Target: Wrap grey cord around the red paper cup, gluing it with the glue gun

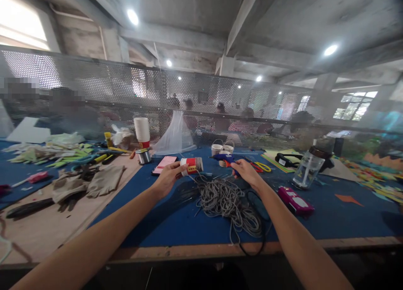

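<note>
My left hand (168,176) is closed around a red and white paper cup (192,165) lying on its side above the blue table mat (176,223). My right hand (245,172) grips the handle of a blue glue gun (224,158), whose nozzle points left toward the cup. Below both hands a tangled pile of grey cord (228,204) lies on the mat, and a strand runs up toward the cup.
A pink phone (164,164), a stack of paper cups (142,131), a solder spool (144,156), gloves (85,185), scissors (261,167), a clear jar (307,169) and a pink packet (295,200) lie around. A perforated metal screen (201,101) stands behind; people sit beyond it.
</note>
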`<action>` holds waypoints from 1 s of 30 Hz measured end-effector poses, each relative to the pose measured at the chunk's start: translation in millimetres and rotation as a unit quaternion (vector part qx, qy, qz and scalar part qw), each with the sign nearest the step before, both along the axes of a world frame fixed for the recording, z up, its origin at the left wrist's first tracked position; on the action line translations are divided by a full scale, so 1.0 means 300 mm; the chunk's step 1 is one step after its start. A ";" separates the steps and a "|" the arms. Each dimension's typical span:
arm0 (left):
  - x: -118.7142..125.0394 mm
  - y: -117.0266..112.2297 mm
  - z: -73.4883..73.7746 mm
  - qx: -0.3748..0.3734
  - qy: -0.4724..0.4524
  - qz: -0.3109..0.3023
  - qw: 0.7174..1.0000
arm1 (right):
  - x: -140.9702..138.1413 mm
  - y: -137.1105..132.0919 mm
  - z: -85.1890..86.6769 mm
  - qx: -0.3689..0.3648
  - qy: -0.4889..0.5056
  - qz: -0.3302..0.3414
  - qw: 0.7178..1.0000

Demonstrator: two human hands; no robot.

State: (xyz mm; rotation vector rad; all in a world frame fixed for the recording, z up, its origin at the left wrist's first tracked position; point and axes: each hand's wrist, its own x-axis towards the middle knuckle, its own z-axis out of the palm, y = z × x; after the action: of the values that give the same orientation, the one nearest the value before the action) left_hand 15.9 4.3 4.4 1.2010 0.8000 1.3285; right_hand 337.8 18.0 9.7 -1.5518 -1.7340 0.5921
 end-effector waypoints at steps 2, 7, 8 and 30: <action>-0.001 0.004 -0.004 -0.006 -0.002 0.002 1.000 | -0.026 -0.014 0.006 0.026 0.137 0.061 0.988; -0.005 0.012 -0.013 -0.008 0.002 -0.001 1.000 | -0.089 -0.058 0.024 0.027 0.250 0.134 0.959; -0.007 0.014 -0.015 -0.007 0.005 0.000 1.000 | -0.099 -0.065 0.027 0.033 0.254 0.137 0.957; -0.016 0.027 -0.025 -0.020 0.009 0.001 1.000 | -0.162 -0.116 0.001 0.356 -0.120 -0.043 0.926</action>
State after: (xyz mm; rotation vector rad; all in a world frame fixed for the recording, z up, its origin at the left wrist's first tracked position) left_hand 11.1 12.5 -3.2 1.1833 0.8376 1.2999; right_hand 289.2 -16.8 10.1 -1.1850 -1.7642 -0.2795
